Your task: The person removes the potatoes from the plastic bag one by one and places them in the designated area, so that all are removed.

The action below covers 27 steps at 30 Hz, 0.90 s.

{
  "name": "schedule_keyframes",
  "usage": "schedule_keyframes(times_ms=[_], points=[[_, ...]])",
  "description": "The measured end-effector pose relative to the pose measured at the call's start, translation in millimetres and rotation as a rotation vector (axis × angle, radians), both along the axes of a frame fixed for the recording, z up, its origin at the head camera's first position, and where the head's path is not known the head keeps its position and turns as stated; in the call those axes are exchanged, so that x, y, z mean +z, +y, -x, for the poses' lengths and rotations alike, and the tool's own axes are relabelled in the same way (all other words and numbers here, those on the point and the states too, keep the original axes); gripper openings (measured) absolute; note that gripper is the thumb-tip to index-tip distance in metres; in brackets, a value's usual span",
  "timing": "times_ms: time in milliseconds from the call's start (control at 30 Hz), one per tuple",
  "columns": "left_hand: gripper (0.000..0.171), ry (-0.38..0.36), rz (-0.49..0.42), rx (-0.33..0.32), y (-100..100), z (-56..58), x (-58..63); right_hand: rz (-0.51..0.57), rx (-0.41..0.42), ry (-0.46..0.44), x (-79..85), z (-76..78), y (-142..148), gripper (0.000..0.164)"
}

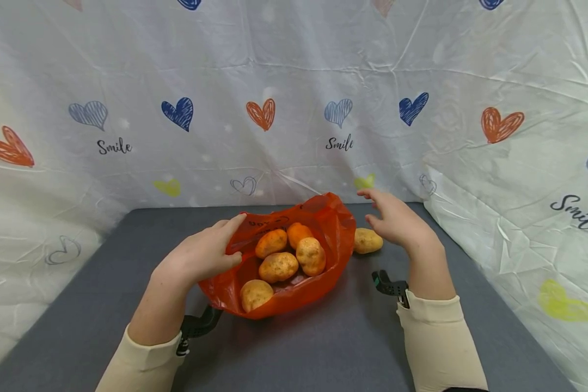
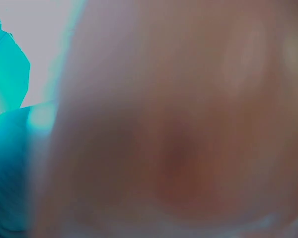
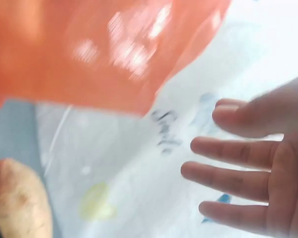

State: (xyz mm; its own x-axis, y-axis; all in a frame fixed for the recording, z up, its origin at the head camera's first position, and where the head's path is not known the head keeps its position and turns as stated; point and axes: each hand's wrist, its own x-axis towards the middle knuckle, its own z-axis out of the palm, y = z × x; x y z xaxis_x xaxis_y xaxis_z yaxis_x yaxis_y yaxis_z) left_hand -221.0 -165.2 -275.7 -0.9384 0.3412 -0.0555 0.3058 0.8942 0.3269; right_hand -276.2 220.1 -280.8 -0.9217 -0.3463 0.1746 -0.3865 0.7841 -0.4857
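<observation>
A red plastic bag (image 1: 337, 228) lies on the table with its mouth spread wide, and several potatoes (image 1: 278, 267) show inside it. My left hand (image 1: 198, 253) is at the bag's left rim, fingers extended and thumb apart from them, over the opening. The left wrist view is too blurred to show any contact. To the right of the bag, my right hand (image 1: 394, 218) is raised with spread fingers and holds nothing. One loose potato (image 1: 367, 240) lies on the table between the bag and that hand; the right wrist view shows this potato (image 3: 20, 201) too.
The dark grey table (image 1: 313, 348) extends around the bag. A white sheet (image 1: 294, 152) printed with hearts and "Smile" hangs behind it and along both sides. Black wrist mounts (image 1: 389, 286) stick out below the hands.
</observation>
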Motion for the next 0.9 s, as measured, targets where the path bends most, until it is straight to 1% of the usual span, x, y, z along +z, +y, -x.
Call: schedule_keyframes(times_ms=[100,233,300,400,533,600,733,900], points=[[0.081,-0.003,-0.001,0.001,0,-0.1,-0.1,0.022,0.030,0.062,7.2,-11.5,-6,0.053],[0.081,-0.006,0.002,0.000,1,-0.1,0.2,0.087,0.093,0.142,12.5,-24.2,-15,0.052],[0.081,-0.006,0.006,0.000,1,0.1,0.3,0.117,0.135,0.184,13.8,-29.3,-20,0.051],[0.081,-0.007,0.007,0.001,1,0.0,0.7,0.157,0.215,0.268,15.0,-34.8,-29,0.049],[0.081,-0.009,0.005,-0.003,1,-0.1,1.1,0.179,0.311,0.361,16.4,-41.7,-46,0.046],[0.081,-0.009,0.002,-0.002,1,0.0,1.0,0.179,0.352,0.373,15.8,-43.4,-53,0.045],[0.082,-0.015,-0.001,0.003,1,0.4,1.0,0.158,0.409,0.351,12.7,-44.7,-65,0.045],[0.082,-0.023,0.004,0.004,2,0.7,0.4,0.099,0.419,0.284,5.6,-43.6,-78,0.049]])
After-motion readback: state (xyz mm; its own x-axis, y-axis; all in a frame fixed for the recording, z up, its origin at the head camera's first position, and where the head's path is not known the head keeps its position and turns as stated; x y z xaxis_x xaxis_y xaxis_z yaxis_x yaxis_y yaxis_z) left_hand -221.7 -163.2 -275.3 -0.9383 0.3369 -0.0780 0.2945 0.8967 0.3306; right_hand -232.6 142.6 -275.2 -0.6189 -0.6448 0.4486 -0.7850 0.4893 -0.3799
